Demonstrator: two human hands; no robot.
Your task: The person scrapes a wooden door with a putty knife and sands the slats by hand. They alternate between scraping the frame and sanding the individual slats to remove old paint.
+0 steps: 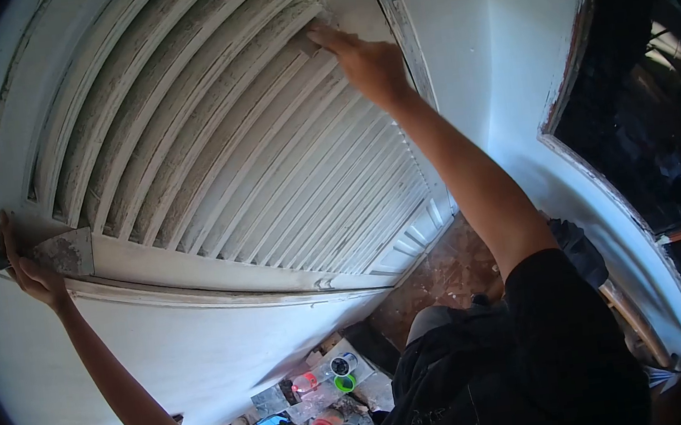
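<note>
A white louvered door (206,135), its paint worn and dirty along the slats, fills the upper left of the head view. At the door's left edge, my left hand (35,277) is closed around a putty knife (68,252) with a wide, stained blade lying close against the frame. My right hand (370,62) reaches up to the right ends of the slats, fingers pinched together over a gap between two of them. A small grey-brown edge shows at those fingertips; I cannot tell what it is.
White walls (454,32) flank the door, and a dark glass pane (640,111) is at the right. Below, on the floor, a red-rimmed tub (327,424), a green-rimmed container (345,382) and assorted clutter stand near my legs. A wooden handle (634,322) leans at the lower right.
</note>
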